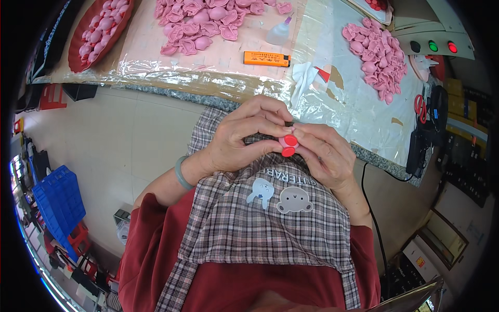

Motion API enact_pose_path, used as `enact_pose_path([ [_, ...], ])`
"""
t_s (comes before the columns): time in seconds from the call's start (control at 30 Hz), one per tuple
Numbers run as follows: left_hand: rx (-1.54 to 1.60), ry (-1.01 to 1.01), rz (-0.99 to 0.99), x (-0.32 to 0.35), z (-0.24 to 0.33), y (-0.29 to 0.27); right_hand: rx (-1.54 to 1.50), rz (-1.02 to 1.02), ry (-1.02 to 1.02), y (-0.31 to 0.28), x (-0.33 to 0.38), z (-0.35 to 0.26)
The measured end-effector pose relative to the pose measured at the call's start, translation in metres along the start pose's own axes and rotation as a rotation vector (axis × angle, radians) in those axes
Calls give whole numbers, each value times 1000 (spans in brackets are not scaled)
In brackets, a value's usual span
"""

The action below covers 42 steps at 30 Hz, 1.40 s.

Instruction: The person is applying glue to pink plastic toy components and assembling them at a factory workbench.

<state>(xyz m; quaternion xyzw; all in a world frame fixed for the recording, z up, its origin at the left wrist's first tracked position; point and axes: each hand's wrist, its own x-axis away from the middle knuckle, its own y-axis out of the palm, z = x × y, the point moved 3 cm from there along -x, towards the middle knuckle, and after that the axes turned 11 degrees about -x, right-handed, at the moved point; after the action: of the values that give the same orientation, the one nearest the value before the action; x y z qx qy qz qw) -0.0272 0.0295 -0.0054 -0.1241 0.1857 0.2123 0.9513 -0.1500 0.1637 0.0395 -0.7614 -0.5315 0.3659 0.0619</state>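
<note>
Just past the front edge of the table, over my apron, both my hands meet on a small pink figure piece with two round red feet facing me. My left hand pinches it from the left, thumb below and fingers above. My right hand closes on it from the right side. A small dark bit shows between the fingertips at the top; what it is I cannot make out. My fingers hide most of the piece.
Loose pink moulded parts lie at the back, with another pink pile at right. A red tray holds pink-and-red pieces. Nearby are an orange case, a dropper bottle, white tissue and red-handled scissors.
</note>
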Motion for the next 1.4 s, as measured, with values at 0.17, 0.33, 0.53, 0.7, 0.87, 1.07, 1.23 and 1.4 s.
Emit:
enact_pose_path([
  [0.17,23,-79,-15,3,-4,0,-31,30,51,2,1,5],
  [0.33,14,-116,-23,4,-5,0,-21,23,63,4,3,8],
  [0.53,28,-136,-29,7,-9,1,-24,23,75,6,4,11],
  [0.7,26,-155,-24,6,-10,0,-31,31,81,6,3,13],
  [0.87,-42,-138,-49,4,-12,0,-63,6,116,4,3,20],
  [1.07,186,-299,170,5,-14,11,-137,-26,213,6,-6,22],
  [1.23,302,-314,247,7,-18,13,-105,-16,217,20,-7,20],
  [1.4,248,-333,204,9,-18,14,-5,110,158,24,-3,22],
])
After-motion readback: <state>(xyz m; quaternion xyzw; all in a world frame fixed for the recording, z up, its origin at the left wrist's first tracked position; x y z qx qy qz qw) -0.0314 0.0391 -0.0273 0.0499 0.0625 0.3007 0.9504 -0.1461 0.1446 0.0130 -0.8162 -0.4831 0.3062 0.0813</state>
